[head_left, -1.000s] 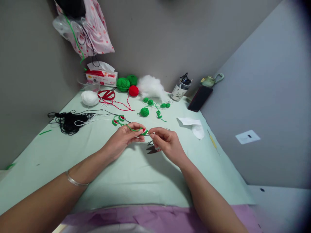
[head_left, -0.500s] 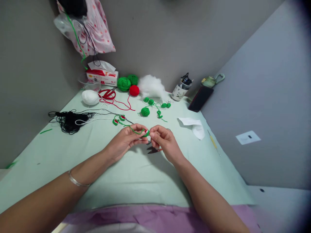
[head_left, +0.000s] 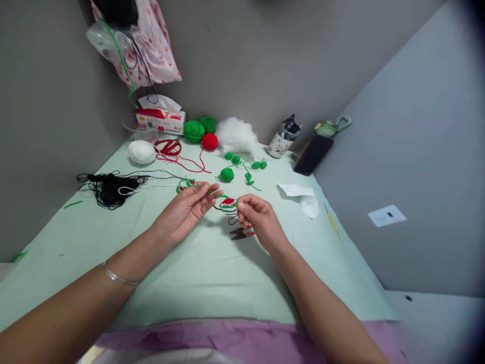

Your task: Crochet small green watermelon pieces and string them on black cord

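My right hand (head_left: 259, 218) pinches a small crocheted piece (head_left: 229, 203), red in the middle with a white and green rim, just above the pale green tabletop (head_left: 197, 273). A green yarn strand runs from that piece left to my left hand (head_left: 187, 208), whose fingers are pressed together on the strand. More small red-and-green crocheted pieces (head_left: 185, 185) lie just beyond my left fingertips. Small thread snips with red handles (head_left: 242, 233) rest on the table under my right hand.
At the back stand a tissue box (head_left: 160, 120), green yarn balls (head_left: 198, 128), a red yarn ball (head_left: 209, 141), white stuffing (head_left: 237, 135), a white yarn ball (head_left: 141, 152) and a cup (head_left: 280, 141). Black thread (head_left: 108, 188) tangles at left. A phone (head_left: 312, 154), tissue (head_left: 303, 197) and crochet hook (head_left: 332, 220) lie right.
My hands have drawn apart. The left hand slid left along the green strand, and the crocheted piece now shows flat at my right fingertips.
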`<state>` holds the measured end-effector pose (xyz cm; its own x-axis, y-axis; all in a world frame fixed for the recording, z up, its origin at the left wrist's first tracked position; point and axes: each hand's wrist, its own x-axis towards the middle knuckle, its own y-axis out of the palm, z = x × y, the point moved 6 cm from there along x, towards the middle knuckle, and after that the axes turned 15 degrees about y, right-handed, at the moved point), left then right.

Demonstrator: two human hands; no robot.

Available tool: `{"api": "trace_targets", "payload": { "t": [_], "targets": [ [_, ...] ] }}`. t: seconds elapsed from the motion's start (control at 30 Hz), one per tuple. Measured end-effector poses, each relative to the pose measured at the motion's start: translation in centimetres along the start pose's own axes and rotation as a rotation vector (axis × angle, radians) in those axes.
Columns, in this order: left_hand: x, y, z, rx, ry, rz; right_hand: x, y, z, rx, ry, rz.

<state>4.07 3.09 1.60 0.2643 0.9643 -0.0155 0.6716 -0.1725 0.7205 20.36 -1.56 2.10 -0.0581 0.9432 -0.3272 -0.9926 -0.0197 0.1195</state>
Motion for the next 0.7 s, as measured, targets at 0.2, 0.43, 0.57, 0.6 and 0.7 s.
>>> {"api": "trace_targets", "payload": {
  "t": [0.2,0.43,0.57,0.6,0.7],
  "targets": [
    [-0.5,0.7,-0.1,0.174,0.022,0.108,-0.3,-0.1,0.5,-0.047,-0.056,-0.058],
    [-1.3,1.5,0.9,0.596,0.064,0.356,-0.6,-0.2,1.1,-0.188,-0.131,-0.146],
    [-1.0,0.8,1.2,0.581,0.062,0.316,-0.8,-0.4,1.6,-0.366,-0.236,-0.256],
    [-1.0,0.7,1.3,0.582,0.067,0.305,-0.7,-0.4,1.4,-0.383,-0.217,-0.255],
    [-0.9,0.4,1.5,0.631,0.091,0.286,-0.4,-0.2,0.5,-0.378,-0.083,-0.221]
  ]
}}
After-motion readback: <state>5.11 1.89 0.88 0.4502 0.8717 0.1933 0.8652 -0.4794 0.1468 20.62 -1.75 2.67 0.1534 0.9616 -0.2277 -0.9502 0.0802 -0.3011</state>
